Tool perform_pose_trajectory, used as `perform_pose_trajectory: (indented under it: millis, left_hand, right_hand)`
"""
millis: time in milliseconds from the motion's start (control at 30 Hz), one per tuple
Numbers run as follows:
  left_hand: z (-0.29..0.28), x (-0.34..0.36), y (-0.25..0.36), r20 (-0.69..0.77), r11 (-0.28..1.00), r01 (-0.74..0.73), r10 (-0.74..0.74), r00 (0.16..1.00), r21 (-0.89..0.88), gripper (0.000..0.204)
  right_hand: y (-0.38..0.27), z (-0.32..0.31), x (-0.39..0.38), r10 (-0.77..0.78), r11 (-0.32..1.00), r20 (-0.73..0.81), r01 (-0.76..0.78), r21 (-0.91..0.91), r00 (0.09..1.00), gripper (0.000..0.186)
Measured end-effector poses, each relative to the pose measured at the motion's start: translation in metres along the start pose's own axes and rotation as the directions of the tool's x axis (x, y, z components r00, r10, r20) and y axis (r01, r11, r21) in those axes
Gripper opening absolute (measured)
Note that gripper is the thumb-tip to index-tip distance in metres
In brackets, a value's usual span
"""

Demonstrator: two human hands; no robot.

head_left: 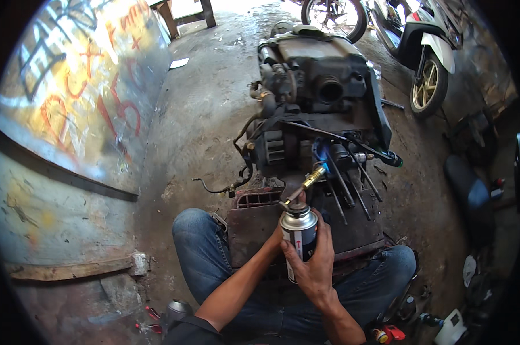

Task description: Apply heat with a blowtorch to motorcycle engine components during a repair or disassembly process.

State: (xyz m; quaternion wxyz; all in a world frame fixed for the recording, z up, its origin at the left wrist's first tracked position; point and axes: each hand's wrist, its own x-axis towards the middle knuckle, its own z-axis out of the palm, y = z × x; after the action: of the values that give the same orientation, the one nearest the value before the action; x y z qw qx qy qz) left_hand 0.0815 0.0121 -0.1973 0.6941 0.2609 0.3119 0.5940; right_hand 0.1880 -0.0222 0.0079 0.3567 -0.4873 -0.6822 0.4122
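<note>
- Gas canister (298, 214), 5 o'clock of centre: silver shoulder; dark label, white panel, small red arrow mark.
- Torch nozzle (314, 176), 3 o'clock: brass-gold.
- Flame (323, 154), 2–3 o'clock: bright blue.
- Engine (306, 49), 1 o'clock: grimy black and grey; upper cover dull tan-brown.
- Jeans (198, 237), 7 and 5 o'clock: blue denim, faded patches.
- Upper wall panel (90, 92), 10 o'clock: yellow and grey-blue blotches; red, white and black painted strokes.
- Wooden batten (76, 269), 8 o'clock: tan-brown.
- Scooter (439, 52), 2 o'clock: white-and-black bodywork, pale gold wheel, black tyre.
- Concrete floor (196, 109), 11 o'clock: grey-brown, mottled with darker stains.
</note>
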Motion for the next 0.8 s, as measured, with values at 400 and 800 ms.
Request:
perform_pose_trajectory:
  millis: [400,800]
  left_hand:
    - [0.032,-0.003,0.030,-0.030,0.987,0.079,-0.084,0.996,-0.143,0.053]
    - [0.048,-0.007,0.045,-0.017,0.999,0.019,-0.020,1.000,-0.042,0.063]
  right_hand:
    - [-0.005,0.009,-0.004,0.015,0.996,-0.056,-0.019,-0.083,0.998,0.083]
    - [-0.006,0.005,-0.003,0.033,0.989,-0.041,-0.038,-0.143,0.999,0.082]
